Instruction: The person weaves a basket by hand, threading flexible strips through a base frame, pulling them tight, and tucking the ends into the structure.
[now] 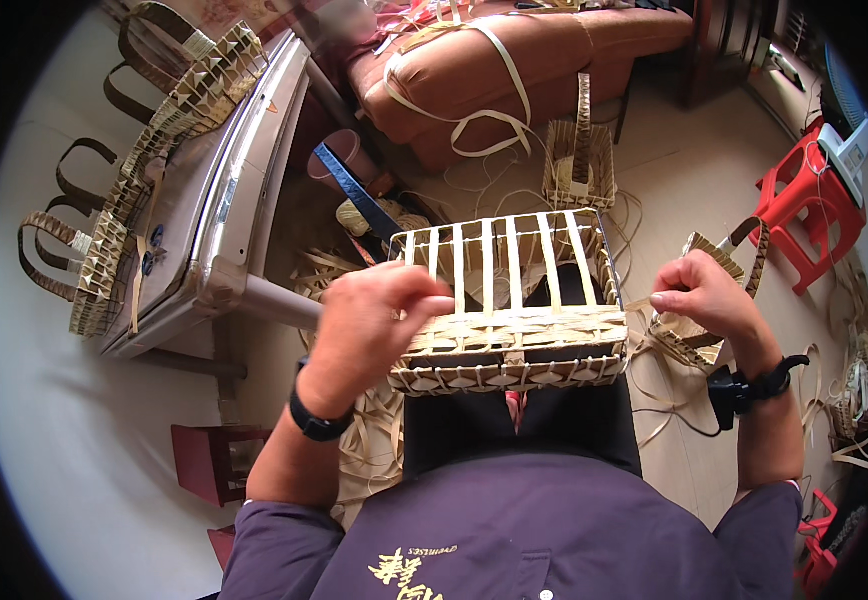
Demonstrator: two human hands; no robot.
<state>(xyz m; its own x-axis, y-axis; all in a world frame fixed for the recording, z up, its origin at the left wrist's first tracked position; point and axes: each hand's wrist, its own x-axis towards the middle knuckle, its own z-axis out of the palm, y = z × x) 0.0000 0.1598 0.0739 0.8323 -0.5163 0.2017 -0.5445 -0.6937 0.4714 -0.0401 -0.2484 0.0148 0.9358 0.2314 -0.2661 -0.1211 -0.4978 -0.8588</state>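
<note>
A half-woven straw basket (510, 310) lies on its side on my lap, its upright pale strips forming an open cage and a few woven rows near me. My left hand (369, 325) presses on the basket's left corner, fingers closed on a strip there. My right hand (704, 293) is at the basket's right side, pinching a loose pale strip (639, 303) that runs from the woven rows.
A table (204, 190) at left carries several finished woven bags (104, 250). A brown sofa (494, 70) with loose strips stands ahead, a small woven basket (579, 165) on the floor before it. Red plastic stools (809, 205) stand at right. Strips litter the floor.
</note>
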